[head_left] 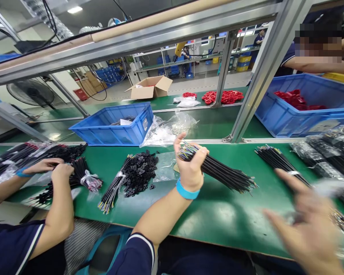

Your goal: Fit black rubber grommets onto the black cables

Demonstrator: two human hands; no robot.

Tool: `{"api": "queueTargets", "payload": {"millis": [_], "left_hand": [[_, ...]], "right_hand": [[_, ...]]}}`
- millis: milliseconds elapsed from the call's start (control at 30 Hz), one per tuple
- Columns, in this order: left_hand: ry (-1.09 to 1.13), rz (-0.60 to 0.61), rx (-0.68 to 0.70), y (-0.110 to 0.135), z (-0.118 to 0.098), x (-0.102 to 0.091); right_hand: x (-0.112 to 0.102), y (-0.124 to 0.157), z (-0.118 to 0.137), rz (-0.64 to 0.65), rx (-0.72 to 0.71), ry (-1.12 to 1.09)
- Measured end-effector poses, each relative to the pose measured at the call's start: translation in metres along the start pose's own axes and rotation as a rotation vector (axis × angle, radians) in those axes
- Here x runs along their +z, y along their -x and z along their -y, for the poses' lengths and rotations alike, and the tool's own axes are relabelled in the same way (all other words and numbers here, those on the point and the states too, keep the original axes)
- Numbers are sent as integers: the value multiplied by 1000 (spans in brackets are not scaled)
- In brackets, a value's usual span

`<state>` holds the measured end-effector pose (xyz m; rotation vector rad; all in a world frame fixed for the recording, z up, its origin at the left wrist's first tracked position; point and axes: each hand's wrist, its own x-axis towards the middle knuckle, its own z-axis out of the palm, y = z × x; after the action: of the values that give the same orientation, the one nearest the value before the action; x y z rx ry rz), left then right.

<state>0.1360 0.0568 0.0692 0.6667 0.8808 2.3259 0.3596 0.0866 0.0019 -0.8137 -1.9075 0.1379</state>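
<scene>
My left hand (190, 168), with a blue band at the wrist, is wrapped round a bundle of black cables (226, 170) above the green table. Coloured stripped wires stick out at the bundle's upper left end. On the right my right hand (306, 219) is blurred by motion, fingers spread, with no held thing visible. Just beyond it lies another tied bundle of black cables (278, 160). A whitish blur, perhaps plastic film (332, 187), shows beside that hand. To the left of my left forearm are a pile of small black parts (140, 170) and a tied cable bundle (114, 187).
A co-worker's hands (59, 170) handle dark cables at the left. Blue bins (111, 133) (309, 118) stand behind, the right one with red parts. Clear plastic bags (166, 130) lie by the left bin. Wrapped cable packs (326, 156) are at right. A metal post (255, 84) rises at the table's back.
</scene>
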Motion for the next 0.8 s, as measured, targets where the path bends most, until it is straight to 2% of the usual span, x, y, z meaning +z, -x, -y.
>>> {"api": "queueTargets", "payload": {"millis": [133, 200, 267, 367, 433, 500, 567, 633, 733, 800], "left_hand": [[-1, 15, -66, 29, 19, 3], [21, -30, -91, 39, 23, 0], [53, -97, -138, 45, 23, -8], [67, -203, -187, 45, 18, -30], [18, -277, -141, 42, 12, -51], [-104, -286, -91, 39, 6, -73], [-336, -153, -73, 39, 0, -91], [-614, 86, -68, 42, -5, -104], [-940, 439, -58, 49, -10, -113], [-1042, 549, -48, 53, -12, -116]], "right_hand": [[60, 3, 7, 65, -260, 123], [75, 8, 0, 130, -309, 120], [78, 15, -11, 211, -326, 106], [66, 25, -29, 364, -335, 137], [57, 28, -40, 489, -328, 159], [53, 26, -50, 620, -329, 162], [56, 21, -60, 735, -341, 147], [63, 13, -67, 817, -358, 114], [68, -1, -75, 870, -382, 43], [64, -13, -82, 873, -355, -23]]}}
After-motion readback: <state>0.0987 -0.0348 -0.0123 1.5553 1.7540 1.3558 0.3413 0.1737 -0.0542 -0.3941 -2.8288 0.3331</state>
